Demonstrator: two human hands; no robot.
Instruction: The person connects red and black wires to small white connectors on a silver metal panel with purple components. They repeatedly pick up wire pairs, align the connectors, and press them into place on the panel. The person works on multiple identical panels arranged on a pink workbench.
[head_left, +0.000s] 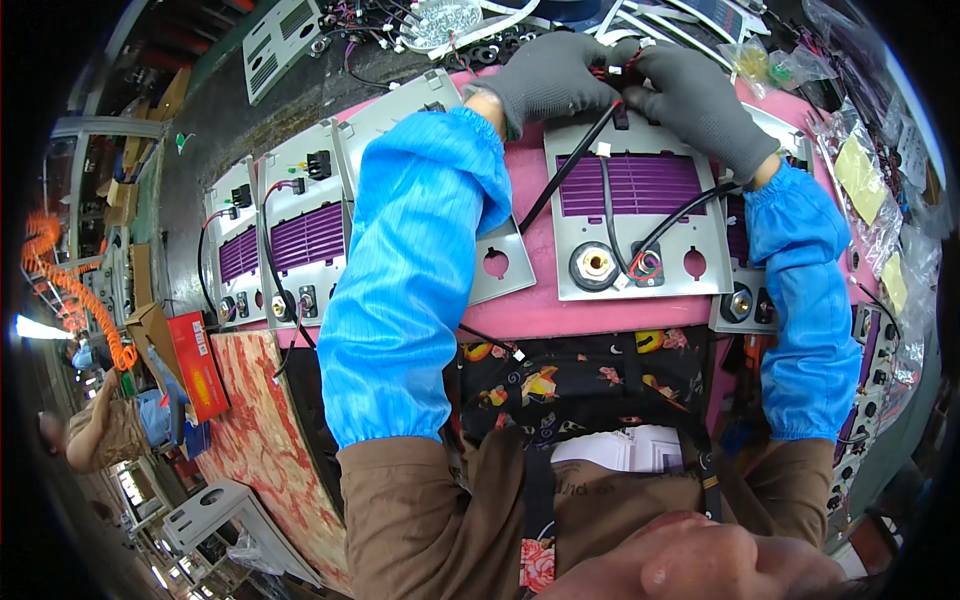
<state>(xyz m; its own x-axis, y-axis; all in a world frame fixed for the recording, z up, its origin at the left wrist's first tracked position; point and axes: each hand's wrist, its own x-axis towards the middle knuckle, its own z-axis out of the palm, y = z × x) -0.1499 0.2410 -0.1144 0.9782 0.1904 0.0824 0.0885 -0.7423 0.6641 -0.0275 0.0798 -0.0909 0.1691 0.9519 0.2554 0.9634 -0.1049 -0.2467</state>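
My left hand [555, 80] and my right hand [705, 105], both in grey knitted gloves, meet at the far edge of a grey metal panel [640, 285] with a purple grille [630, 180]. Their fingers are closed around thin red and black wires [601, 71] with a small white connector. Gloves partly hide the fingertips and the wire ends. Below the left fingers, a black cable [568, 165] slants down across the panel's left edge. The panel also carries a round brass-centred fitting [596, 264], a small socket with coloured wires [646, 264] and a keyed round hole.
Similar panels with purple grilles [308, 237] stand at left, and another [740, 305] sits partly under my right sleeve. Beyond my hands lie loose wires, black rings [490, 52] and white flat cables. Plastic bags [860, 180] are at right. A red box [197, 365] rests at lower left.
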